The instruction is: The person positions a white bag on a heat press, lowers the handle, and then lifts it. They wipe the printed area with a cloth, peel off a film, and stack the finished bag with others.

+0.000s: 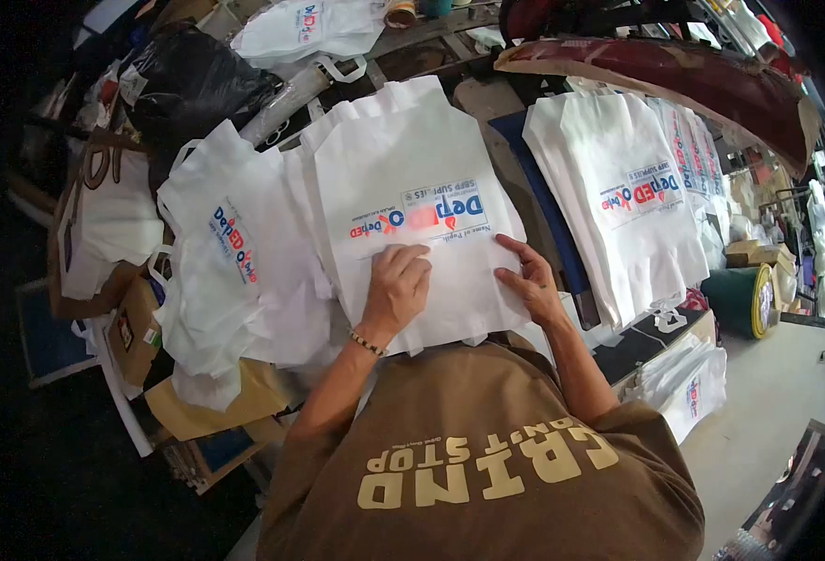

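A white fabric bag [403, 150] with blue and red printing lies flat in front of me, on top of other white bags. My left hand [399, 288] rests on it just below the print, its fingers curled in and pressed together; whatever they may hold is hidden. At the bag's right edge my right hand [532, 283] lies with thumb and forefinger apart, touching the fabric. A pale pink patch [423, 218] covers part of the lettering. A beaded bracelet [367, 343] circles my left wrist.
Overlapping printed bags [230, 224] lie to the left, and a stack of bags [609, 187] to the right. A black plastic bag [193, 89] sits at the back left. Cardboard boxes [136, 327] stand lower left; a green round container [741, 301] is at right.
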Tool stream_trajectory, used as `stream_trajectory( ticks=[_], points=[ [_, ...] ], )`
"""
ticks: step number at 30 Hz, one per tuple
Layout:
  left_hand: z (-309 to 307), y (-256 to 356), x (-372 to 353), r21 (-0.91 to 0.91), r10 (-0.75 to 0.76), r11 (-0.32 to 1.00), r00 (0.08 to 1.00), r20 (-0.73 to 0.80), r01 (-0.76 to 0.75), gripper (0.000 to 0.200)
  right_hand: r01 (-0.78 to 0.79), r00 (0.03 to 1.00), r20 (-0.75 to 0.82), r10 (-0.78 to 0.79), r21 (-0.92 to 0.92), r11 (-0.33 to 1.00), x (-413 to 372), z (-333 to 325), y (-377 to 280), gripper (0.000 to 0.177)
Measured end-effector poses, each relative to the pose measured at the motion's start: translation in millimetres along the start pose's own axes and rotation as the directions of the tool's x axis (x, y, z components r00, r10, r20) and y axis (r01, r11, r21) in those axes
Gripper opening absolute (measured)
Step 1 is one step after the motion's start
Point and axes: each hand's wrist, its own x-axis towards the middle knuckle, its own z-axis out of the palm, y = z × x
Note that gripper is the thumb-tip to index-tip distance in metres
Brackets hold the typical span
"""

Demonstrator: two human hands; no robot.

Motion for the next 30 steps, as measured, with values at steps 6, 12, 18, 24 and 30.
stream_trajectory(
  ticks=[6, 12, 18, 24, 30],
  points=[
    [5.6, 10.7, -3.1, -0.131, -0.019, 0.991, 0.996, 0.090, 0.031, 0.006, 0.007, 1.000, 0.007, -0.007, 0.020, 1.000, 1.9, -2.1, 3.2, 0.057],
    [3.4, 24.0, -0.8, -0.203, 0.005, 0.979, 0.990, 0.138, 0.024, 0.007, -0.012, 1.000, 0.023, 0.012, 0.011, 1.000, 4.2, -3.2, -0.9, 0.057],
    [4.7, 29.6, -2.4, -0.353, 0.095, 0.936, 0.950, 0.298, 0.017, 0.005, 0.032, 0.999, 0.028, -0.031, -0.018, 0.999, 4.2, -3.2, -3.0, 0.057],
    [1.3, 33.5, 1.2, -0.321, 0.079, 0.947, 0.953, 0.292, 0.020, 0.007, 0.029, 0.999, 0.026, -0.028, -0.055, 0.998, 3.1, -3.6, -7.6, 0.056],
    [4.6, 33.9, -3.6, -0.423, 0.099, 0.904, 0.940, 0.328, 0.052, 0.010, 0.046, 0.999, 0.026, -0.045, -0.067, 0.997, 5.9, -3.6, -8.9, 0.055]
  ],
)
